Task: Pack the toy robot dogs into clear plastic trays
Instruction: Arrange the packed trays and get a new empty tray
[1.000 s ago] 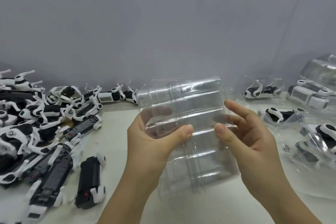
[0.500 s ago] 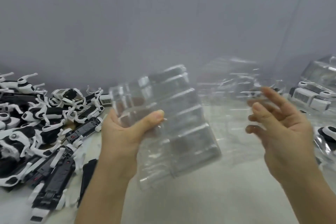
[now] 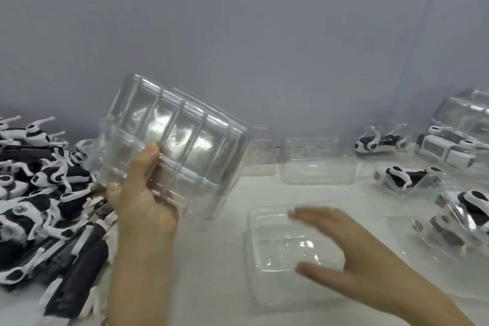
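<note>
My left hand (image 3: 140, 198) grips a stack of clear plastic trays (image 3: 180, 140), tilted and lifted over the table at centre left. A single clear tray (image 3: 275, 254) lies on the white table in front of me. My right hand (image 3: 352, 259) hovers at its right side, fingers spread and blurred; whether it touches the tray I cannot tell. A heap of black and white toy robot dogs (image 3: 39, 193) lies at the left.
Another empty clear tray (image 3: 317, 164) stands by the grey wall at the back. Several packed trays with robot dogs (image 3: 407, 177) fill the right side. A stack of clear trays (image 3: 465, 111) stands at the far right.
The two hands have come apart. My left hand has carried the stack to the left and tilted it. A single tray now lies on the table beside my right hand, which has dropped low.
</note>
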`<state>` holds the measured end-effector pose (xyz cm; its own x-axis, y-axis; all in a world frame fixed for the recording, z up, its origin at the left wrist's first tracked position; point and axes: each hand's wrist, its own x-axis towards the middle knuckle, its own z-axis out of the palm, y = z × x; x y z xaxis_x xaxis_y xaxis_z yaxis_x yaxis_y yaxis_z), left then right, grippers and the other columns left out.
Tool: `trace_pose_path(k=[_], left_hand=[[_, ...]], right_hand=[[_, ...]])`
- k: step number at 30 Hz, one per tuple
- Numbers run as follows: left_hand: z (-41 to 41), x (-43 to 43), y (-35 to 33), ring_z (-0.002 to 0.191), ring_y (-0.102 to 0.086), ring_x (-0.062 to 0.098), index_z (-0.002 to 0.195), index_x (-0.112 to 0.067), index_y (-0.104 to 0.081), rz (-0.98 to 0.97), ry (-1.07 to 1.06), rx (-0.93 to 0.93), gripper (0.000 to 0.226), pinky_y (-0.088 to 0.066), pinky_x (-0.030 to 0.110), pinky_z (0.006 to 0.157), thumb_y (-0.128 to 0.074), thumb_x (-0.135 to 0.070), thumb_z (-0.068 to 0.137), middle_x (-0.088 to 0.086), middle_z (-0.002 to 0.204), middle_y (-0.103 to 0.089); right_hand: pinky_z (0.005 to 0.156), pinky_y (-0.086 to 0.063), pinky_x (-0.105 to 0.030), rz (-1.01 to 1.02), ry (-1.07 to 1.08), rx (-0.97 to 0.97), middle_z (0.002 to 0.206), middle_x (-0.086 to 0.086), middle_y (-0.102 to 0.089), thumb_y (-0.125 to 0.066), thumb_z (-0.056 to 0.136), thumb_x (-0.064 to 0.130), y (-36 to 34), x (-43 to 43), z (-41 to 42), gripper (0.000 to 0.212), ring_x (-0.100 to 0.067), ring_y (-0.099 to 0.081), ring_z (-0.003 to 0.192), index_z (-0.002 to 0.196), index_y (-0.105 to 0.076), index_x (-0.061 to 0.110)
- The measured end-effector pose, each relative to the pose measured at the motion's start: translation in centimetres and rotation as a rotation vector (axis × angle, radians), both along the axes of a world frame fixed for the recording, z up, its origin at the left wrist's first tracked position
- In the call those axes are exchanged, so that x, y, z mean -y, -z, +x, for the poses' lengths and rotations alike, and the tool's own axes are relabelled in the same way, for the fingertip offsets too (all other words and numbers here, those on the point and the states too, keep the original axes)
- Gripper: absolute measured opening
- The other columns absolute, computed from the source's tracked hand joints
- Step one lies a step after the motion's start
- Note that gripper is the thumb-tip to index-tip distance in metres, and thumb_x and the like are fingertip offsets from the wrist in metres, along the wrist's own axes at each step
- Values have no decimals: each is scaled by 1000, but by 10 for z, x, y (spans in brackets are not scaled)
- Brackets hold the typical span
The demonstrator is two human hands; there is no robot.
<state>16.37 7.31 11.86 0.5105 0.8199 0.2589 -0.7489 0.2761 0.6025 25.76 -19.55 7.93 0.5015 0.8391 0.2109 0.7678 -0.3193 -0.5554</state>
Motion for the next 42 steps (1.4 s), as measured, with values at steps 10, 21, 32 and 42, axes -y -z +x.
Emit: trace_pose_path(k=[10, 21, 32, 42], left_hand=[[124, 89, -43, 74, -70, 16, 147, -5, -33, -20, 353, -24, 80, -56, 27, 63, -74, 3, 78, 6, 88, -67], [218, 70, 6, 119, -55, 20, 121, -28, -43, 485, 291, -813, 83, -49, 42, 94, -95, -29, 57, -20, 113, -56], [236, 57, 39, 121, -50, 15, 146, -23, -34, 836, 252, -896, 78, -43, 20, 98, -78, -16, 83, 3, 147, -40], [192, 27, 26, 118, -47, 18, 153, -34, -24, 799, 316, -927, 83, -41, 26, 81, -72, -17, 87, 7, 146, -41]], right_hand=[[86, -57, -51, 931, 267, -693, 145, 8, -48, -98, 40, 36, -74, -69, 80, 145, -11, -65, 113, 145, -1, 56], [88, -44, -9, 362, 295, -403, 155, -10, -28, -95, 55, 20, -71, -14, 239, 128, 6, -42, 126, 138, -9, 67], [80, -59, -50, 97, 528, -457, 147, -5, -37, -94, 53, 31, -55, -4, 271, 136, -34, -53, 125, 151, -3, 50], [116, -26, -45, 33, 518, -306, 165, -2, -2, -82, 52, 56, -85, 9, 254, 141, -25, -22, 148, 153, 15, 38]])
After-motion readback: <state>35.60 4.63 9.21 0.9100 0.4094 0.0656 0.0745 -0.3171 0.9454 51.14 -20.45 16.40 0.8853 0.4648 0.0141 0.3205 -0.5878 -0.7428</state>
